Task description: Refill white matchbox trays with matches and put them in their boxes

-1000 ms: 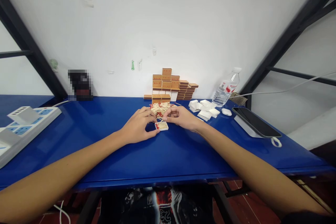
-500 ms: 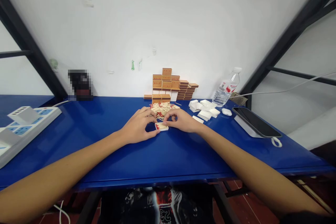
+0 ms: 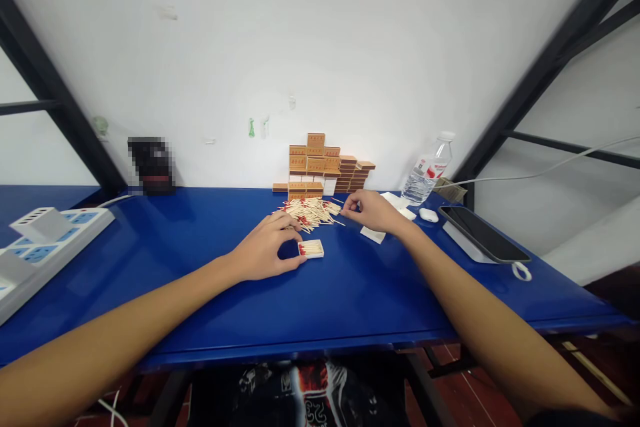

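A small white matchbox tray lies on the blue table with a layer of red-tipped matches in it. My left hand curves around its left end, thumb and forefinger resting at the edge and steadying it. Behind the tray spreads a loose heap of matches, partly covered by my left fingers. At the right side of this heap is my right hand, fingertips pinched together beside the match ends. Whatever sits between those fingertips is too small to make out. White empty trays lie partly hidden behind my right hand.
Stacked matchboxes stand against the wall behind the heap. To the right are a water bottle, a white earphone case and a phone on a white block. A power strip lies at the left.
My right hand has left the tray and moved right and back to the heap's right side, now covering some white trays. My left hand stays at the tray.
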A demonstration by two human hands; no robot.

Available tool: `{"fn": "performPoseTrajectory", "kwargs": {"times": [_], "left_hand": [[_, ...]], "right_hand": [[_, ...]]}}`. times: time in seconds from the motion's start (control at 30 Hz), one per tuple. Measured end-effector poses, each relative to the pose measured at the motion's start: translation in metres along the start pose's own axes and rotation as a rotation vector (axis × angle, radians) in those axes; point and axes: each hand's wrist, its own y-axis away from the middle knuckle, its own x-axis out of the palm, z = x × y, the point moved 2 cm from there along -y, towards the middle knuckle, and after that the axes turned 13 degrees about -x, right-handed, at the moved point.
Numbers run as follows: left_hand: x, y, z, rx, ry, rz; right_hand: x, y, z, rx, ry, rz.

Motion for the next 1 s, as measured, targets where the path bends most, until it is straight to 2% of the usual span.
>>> {"fn": "performPoseTrajectory", "kwargs": {"times": [0.13,0.27,0.4,0.53,0.67,0.77,0.9,1.0], "left_hand": [[-0.002,0.0,0.002,0.003,-0.017,-0.037],[-0.002,0.0,0.003,0.001,-0.012,-0.031],[-0.001,0.0,0.004,0.002,-0.001,-0.041],[-0.001,0.0,0.003,0.005,-0.002,-0.044],[0.001,0.0,0.002,0.004,-0.006,-0.038],[0.001,0.0,0.002,-0.006,-0.001,-0.034],[0.001,0.0,0.001,0.001,-0.002,-0.031],[0.001,0.0,0.002,0.009,-0.019,-0.027]], "right_hand": [[0.014,-0.001,0.002,-0.01,-0.077,0.133],[0.019,0.0,0.005,0.026,-0.022,0.209],[0.006,0.002,0.013,0.008,0.091,0.135],[-0.002,0.003,0.039,-0.039,0.116,0.065],[0.006,0.006,0.074,-0.17,-0.064,0.071],[0.017,0.008,0.094,-0.239,-0.205,0.132],[0.026,0.01,0.099,-0.256,-0.241,0.242],[0.026,0.01,0.096,-0.296,-0.283,0.275]]}}
